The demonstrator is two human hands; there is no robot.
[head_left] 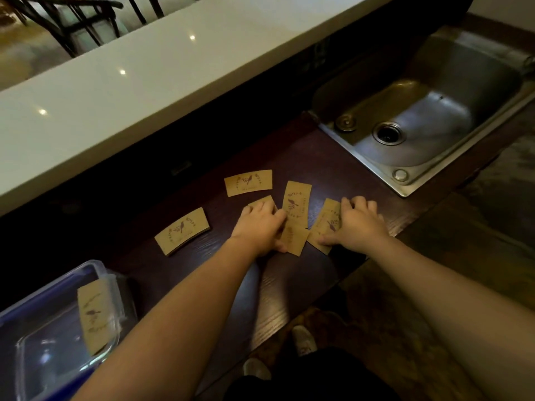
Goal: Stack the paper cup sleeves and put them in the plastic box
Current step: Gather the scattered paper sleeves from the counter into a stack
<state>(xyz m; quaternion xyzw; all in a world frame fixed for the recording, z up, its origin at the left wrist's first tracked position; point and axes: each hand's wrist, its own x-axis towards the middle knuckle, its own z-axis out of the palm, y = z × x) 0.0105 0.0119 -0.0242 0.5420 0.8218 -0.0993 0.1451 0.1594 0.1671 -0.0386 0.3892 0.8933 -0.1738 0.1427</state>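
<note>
Nearest us, clear blue-rimmed plastic box (108,280) holds one brown sleeve (94,315). We press left hand (260,227) and right hand (357,224), spread flat, on kraft paper sleeves (295,205) scattered on dark surface (289,285); slide edges flush before lifting.

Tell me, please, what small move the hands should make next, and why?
Probably slide the two hands together to gather the sleeves into one pile. The left hand lies flat on one sleeve, the right hand on another, and an upright sleeve lies between them. Two more sleeves lie apart to the left, and the plastic box holds only one visible sleeve.
</note>
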